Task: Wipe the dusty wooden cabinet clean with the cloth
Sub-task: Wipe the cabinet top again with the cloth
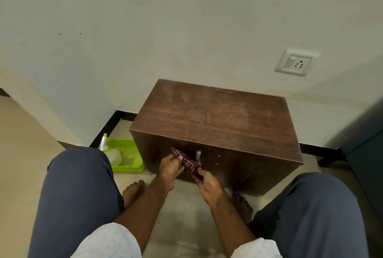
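Observation:
A low dark wooden cabinet (217,118) stands against the wall, its top dull with dust and faint smears. A maroon checked cloth (189,163) is held in front of the cabinet's left door, beside the metal handle (198,155). My left hand (169,169) pinches the cloth's upper left part. My right hand (208,185) grips its lower right end. The cloth is bunched between the two hands.
A green plastic basket (132,166) with a spray bottle (104,142) sits on the floor left of the cabinet. My knees frame the view at both sides, bare feet on the tiles below. A wall socket (294,63) is above the cabinet. Dark furniture stands at right.

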